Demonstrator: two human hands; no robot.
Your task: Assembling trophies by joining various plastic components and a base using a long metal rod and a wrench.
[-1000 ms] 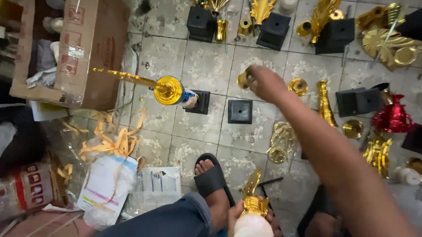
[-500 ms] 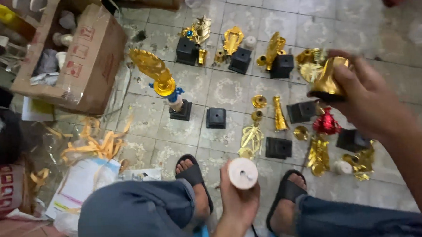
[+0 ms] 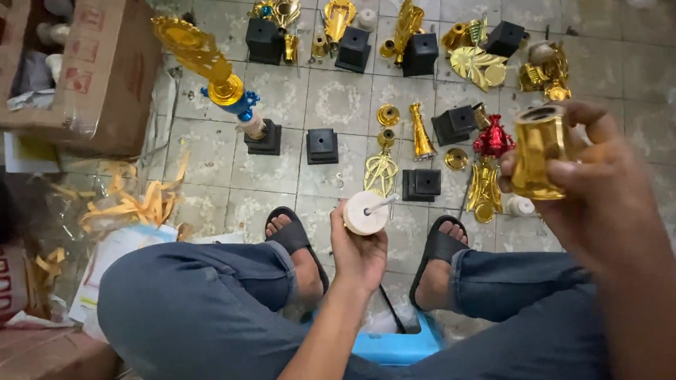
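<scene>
My left hand [image 3: 359, 252] grips a white round piece [image 3: 365, 213] with a thin metal rod sticking out of its top, held above my feet. My right hand [image 3: 594, 190] holds a gold hollow trophy part [image 3: 538, 153] upright, up and to the right of the white piece. The two parts are apart. I sit on a low blue stool [image 3: 396, 345], knees spread, in jeans and black sandals. On the tiled floor [image 3: 341, 97] ahead lie black square bases [image 3: 322, 145], gold trophy pieces [image 3: 421, 134] and a red ornament [image 3: 494, 138].
An assembled gold trophy with a blue collar [image 3: 221, 84] stands on a black base at the left. A brown cardboard box [image 3: 77, 69] sits far left. Gold strips and papers [image 3: 127, 205] litter the floor by my left knee. More trophy tops line the back row [image 3: 410, 28].
My right hand has lifted the gold part from the floor and brought it close, to the right of the white piece. My left hand has raised the white piece slightly. The view has shifted.
</scene>
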